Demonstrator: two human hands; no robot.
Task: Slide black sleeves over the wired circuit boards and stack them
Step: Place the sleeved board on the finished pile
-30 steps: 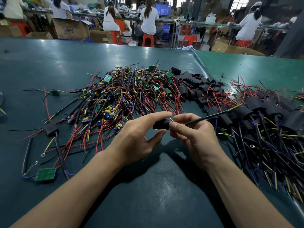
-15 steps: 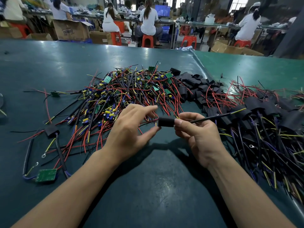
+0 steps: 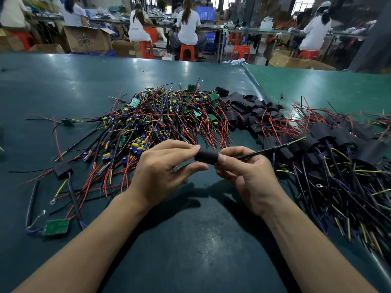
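Back comes your left hand (image 3: 163,172) to the black sleeve (image 3: 206,157), after drifting off it half a second ago.

Your left fingers (image 3: 186,148) now pinch the sleeve's left end, and your right hand (image 3: 243,174) clamps its right end, black lead (image 3: 273,148) trailing out. It hangs above the tabletop (image 3: 190,240), between the unsleeved boards (image 3: 160,119) and the finished stack (image 3: 338,149). You look nearly seated; stacking it right seems next.

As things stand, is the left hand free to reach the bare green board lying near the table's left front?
Probably not yet: the left hand pinches the black sleeve with the right hand. Nothing lies over the green board.
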